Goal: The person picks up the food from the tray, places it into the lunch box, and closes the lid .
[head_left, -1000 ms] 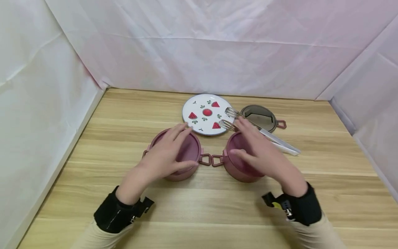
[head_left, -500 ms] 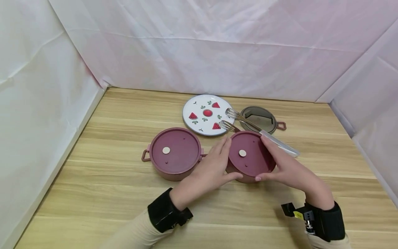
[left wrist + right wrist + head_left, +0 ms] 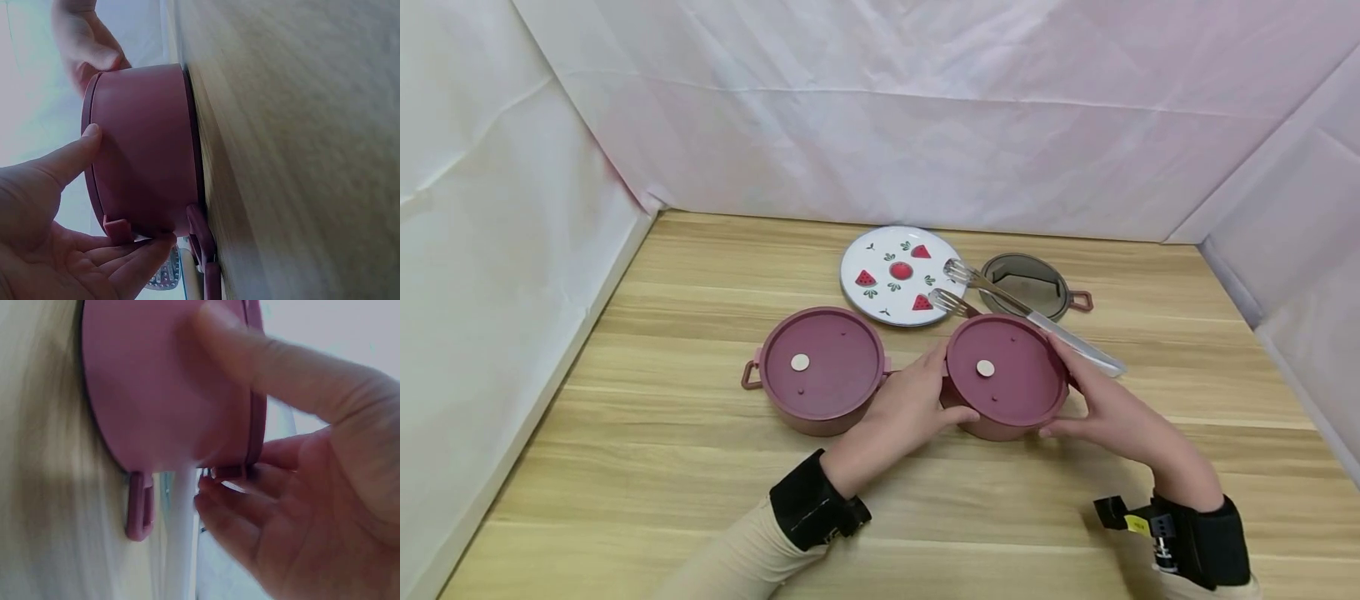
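Two maroon lidded pots stand side by side on the table in the head view, each lid bearing a pale round button. My left hand and right hand hold opposite sides of the right pot. In the left wrist view, my left thumb presses near the lid's rim on the pot, and my fingers curl by a small tab above the handle. In the right wrist view, my right thumb lies against the pot's wall, with the fingers beside another tab. The left pot stands beside my left hand.
Behind the pots lies a white plate with watermelon pictures. Metal-ended tongs stretch from over the plate towards the right. A dark oval dish or lid with a maroon handle lies behind them. White cloth walls border the table.
My left hand has moved from above the left pot to the right pot's left side. My right hand has shifted from over that pot to its right side. Both pots have stayed put.
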Motion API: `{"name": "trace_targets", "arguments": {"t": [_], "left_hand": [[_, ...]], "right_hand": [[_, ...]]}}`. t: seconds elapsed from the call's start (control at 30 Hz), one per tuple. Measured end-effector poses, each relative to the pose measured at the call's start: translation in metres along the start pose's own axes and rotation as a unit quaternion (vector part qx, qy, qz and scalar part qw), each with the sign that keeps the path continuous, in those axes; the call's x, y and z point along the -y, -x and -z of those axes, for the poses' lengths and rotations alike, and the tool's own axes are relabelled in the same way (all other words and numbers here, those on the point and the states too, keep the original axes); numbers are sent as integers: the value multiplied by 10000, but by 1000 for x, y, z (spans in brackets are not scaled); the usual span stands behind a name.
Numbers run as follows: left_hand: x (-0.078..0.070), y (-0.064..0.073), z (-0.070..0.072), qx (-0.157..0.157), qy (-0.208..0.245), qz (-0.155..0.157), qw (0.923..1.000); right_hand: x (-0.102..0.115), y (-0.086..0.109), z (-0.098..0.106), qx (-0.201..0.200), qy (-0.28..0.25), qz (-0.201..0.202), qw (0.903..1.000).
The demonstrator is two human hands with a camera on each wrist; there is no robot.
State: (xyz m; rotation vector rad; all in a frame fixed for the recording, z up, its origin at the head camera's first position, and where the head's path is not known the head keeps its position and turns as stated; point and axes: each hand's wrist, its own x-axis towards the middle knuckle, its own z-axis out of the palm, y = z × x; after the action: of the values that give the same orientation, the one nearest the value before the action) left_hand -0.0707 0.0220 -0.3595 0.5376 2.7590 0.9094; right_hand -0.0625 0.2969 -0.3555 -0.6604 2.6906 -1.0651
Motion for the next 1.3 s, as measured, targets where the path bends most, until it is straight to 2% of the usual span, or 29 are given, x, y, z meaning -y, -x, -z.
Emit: {"name": "trace_targets", "arguments": {"t": [0.23,0.33,0.43,0.53,0.67,0.8,0.87,1.0,1.1,1.3], "left_hand": [[3,0,-3,-121,-92,-95,9998],[3,2,-3,-113,-60,-79,9999],[2,3,0,-163,153,-211,9995],[1,5,8,-257,412,-437,9979],[-4,11,31,-323,669,-525,9959],[-5,21,64,-400,773,-383,9955],[-1,28,82,-503,647,-349,9960],[15,43,115,-654,380,-390,9964],[31,55,135,-609,445,-349,9965],[69,78,160,-529,784,-227,9953]], "right_hand": [[-4,1,1,-276,469,-34,9985],[-2,3,1,-354,485,30,9982],[2,7,3,-540,485,71,9973],[11,11,6,-822,612,51,9947],[28,14,13,-1227,876,87,9885],[54,9,18,-1534,1023,205,9826],[71,2,17,-1641,1024,320,9806],[101,-19,9,-1737,1120,594,9766],[117,-36,-3,-1676,1035,756,9775],[139,-66,-33,-1518,911,963,9795]]}}
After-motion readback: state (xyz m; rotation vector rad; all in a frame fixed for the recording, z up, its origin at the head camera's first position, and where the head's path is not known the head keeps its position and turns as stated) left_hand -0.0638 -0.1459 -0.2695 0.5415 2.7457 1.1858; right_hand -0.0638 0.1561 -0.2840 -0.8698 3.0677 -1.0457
